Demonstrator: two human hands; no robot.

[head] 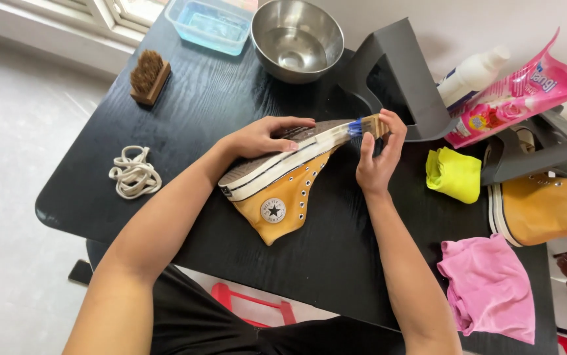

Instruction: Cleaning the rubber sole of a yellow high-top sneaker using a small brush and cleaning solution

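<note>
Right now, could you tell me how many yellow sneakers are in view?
2: one sneaker held sole-up at the table's middle, another sneaker lying at the right edge, partly under a grey stand.

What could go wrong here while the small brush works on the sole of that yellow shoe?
1. The left hand steadies the yellow high-top shoe sole-up on its open collar; hard strokes from the small brush in the right hand could make it tip or slip.
2. The right elbow passes close to the pink cloth at the table edge and might drag it off.
3. Spatter may reach the yellow cloth.
</note>
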